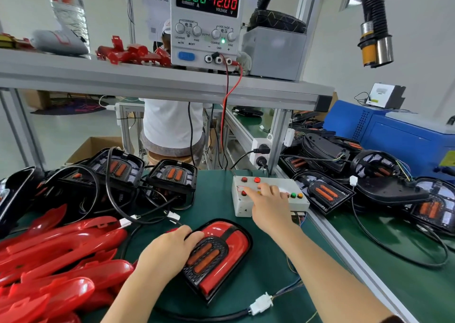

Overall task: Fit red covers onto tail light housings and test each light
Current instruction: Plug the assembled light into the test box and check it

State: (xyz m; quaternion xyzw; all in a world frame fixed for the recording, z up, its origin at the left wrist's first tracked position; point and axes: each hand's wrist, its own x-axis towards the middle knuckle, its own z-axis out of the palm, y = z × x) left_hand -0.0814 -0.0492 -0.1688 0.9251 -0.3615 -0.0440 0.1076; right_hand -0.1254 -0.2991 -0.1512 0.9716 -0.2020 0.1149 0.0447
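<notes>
Tail light housing (209,258), red cover (236,244) already fitted, lies on the green mat (214,199) for its test.
Head view: the left hand (170,251) holds the housing down, fingers curled over its left edge. The right hand (268,204) grasps nothing and stretches its fingers onto the buttons of the white test box (240,208). The power supply (206,22) shows 12.00 V and almost no current. Next likely comes a firm button press, then a check of the lamps.

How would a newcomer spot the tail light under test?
Find the green mat below the power supply. At its near middle, under the left hand, lies one tail light. It alone wears a glossy red cover; the housings behind are bare black.
</notes>
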